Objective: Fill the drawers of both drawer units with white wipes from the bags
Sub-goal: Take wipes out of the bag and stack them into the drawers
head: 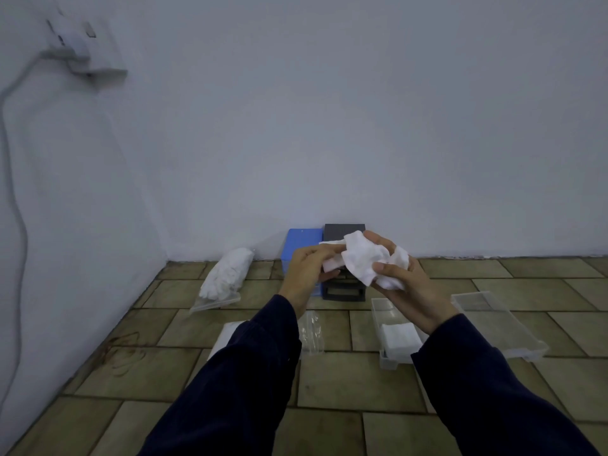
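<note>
Both my hands are raised in front of the drawer units and hold a crumpled bunch of white wipes (363, 258). My right hand (406, 287) grips the bunch from below and behind. My left hand (307, 274) pinches one wipe at the bunch's left side. Behind them, against the wall, stand a blue drawer unit (301, 245) and a dark grey drawer unit (343, 230), both partly hidden. A clear drawer (378, 311) lies on the floor under my right wrist with flat white wipes (399, 335) in it. A full bag of wipes (225, 278) lies to the left.
An empty clear drawer (496, 324) lies tilted on the floor at the right. A flat clear plastic bag (311, 330) lies by my left sleeve. A white flat thing (222, 337) shows under my left arm. A wall socket with a cable (79, 51) is at upper left.
</note>
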